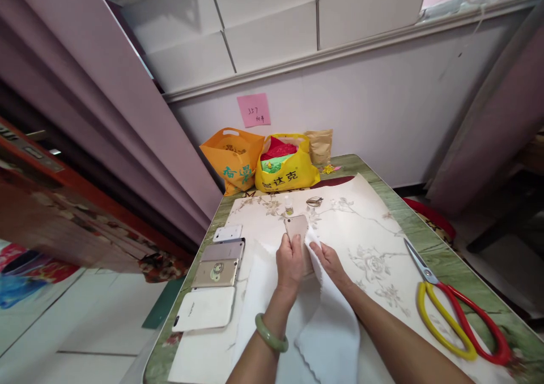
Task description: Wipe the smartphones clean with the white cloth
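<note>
Gripping the left long side of a rose-gold phone (295,226), the fingers of the left hand (290,261) are clamped on it, the thumb laid along its back. The edge of a pale cloth (329,310) is pinched by the right hand (330,262) and held at the phone's right side; whether the right fingertips themselves are touching the phone cannot be told. The phone's long axis is pointed away from the body, its lens end farthest and tipped slightly leftward, so it is set between both hands, the left being nearer to it. From the right fingers the cloth is draped toward the body. Just beyond the lens end a small bottle (289,205) is placed; farther out, four other phones (206,273) are lined up leftward, and a pair of scissors (437,284) is laid well to the right.
</note>
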`<state>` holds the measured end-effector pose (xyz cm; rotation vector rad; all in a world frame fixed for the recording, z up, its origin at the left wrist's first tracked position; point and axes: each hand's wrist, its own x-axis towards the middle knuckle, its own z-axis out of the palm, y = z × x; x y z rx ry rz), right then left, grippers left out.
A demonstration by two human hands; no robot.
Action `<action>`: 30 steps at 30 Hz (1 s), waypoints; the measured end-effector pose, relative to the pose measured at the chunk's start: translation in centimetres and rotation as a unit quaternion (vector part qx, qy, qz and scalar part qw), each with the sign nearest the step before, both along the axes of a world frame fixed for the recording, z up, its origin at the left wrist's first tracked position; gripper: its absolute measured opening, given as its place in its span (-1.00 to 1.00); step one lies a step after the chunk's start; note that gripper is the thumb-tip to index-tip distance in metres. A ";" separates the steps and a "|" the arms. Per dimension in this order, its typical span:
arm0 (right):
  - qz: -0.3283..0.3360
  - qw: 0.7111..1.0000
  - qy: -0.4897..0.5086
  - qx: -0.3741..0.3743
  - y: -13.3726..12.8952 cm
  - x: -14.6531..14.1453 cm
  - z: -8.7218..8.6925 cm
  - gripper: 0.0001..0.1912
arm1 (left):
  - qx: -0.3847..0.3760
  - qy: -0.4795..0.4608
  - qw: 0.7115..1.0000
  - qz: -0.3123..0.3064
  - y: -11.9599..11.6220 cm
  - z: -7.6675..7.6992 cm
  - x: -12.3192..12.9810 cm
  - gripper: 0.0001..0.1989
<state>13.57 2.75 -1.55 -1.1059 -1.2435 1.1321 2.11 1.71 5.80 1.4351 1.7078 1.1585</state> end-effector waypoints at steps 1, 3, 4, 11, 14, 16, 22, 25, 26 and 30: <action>-0.007 1.000 0.013 -0.015 0.1 0.1 0.0 -0.46 | -0.014 0.016 0.999 -0.028 -0.2 0.0 -0.1 -0.75; -0.025 0.997 0.047 -0.052 0.2 0.4 0.1 -0.44 | -0.038 0.041 0.994 -0.098 -0.7 -0.2 -0.3 -0.77; -0.035 0.995 0.065 -0.070 0.3 0.5 0.2 -0.43 | -0.047 0.051 0.989 -0.132 -1.0 -0.3 -0.5 -0.77; -0.058 0.989 0.092 -0.097 0.4 0.3 0.3 -0.40 | -0.026 0.011 0.986 -0.162 -2.2 -1.6 -1.0 -0.71; -0.028 0.996 0.056 -0.067 0.2 0.0 0.1 -0.41 | -0.008 -0.042 0.995 -0.085 -1.7 -1.8 -0.4 -0.68; 0.002 0.998 0.038 -0.043 0.1 -0.1 0.0 -0.42 | 0.002 -0.080 0.996 -0.040 -0.9 -1.8 -0.1 -0.67; 0.066 0.997 -0.010 0.038 -0.4 -0.2 0.5 -0.55 | 0.021 -0.196 0.980 0.043 1.7 -2.5 -0.7 -0.63; 0.022 0.987 -0.119 0.102 -1.0 -0.2 0.8 -0.64 | 0.019 -0.199 0.978 0.054 2.0 -2.9 -1.1 -0.63; -0.002 0.976 -0.172 0.132 -1.2 -0.2 0.8 -0.67 | 0.020 -0.210 0.976 0.053 1.8 -2.9 -1.1 -0.63; -0.064 0.910 -0.320 0.255 -1.9 -0.1 0.9 -0.71 | 0.018 -0.331 0.942 0.054 0.9 -2.7 -0.6 -0.57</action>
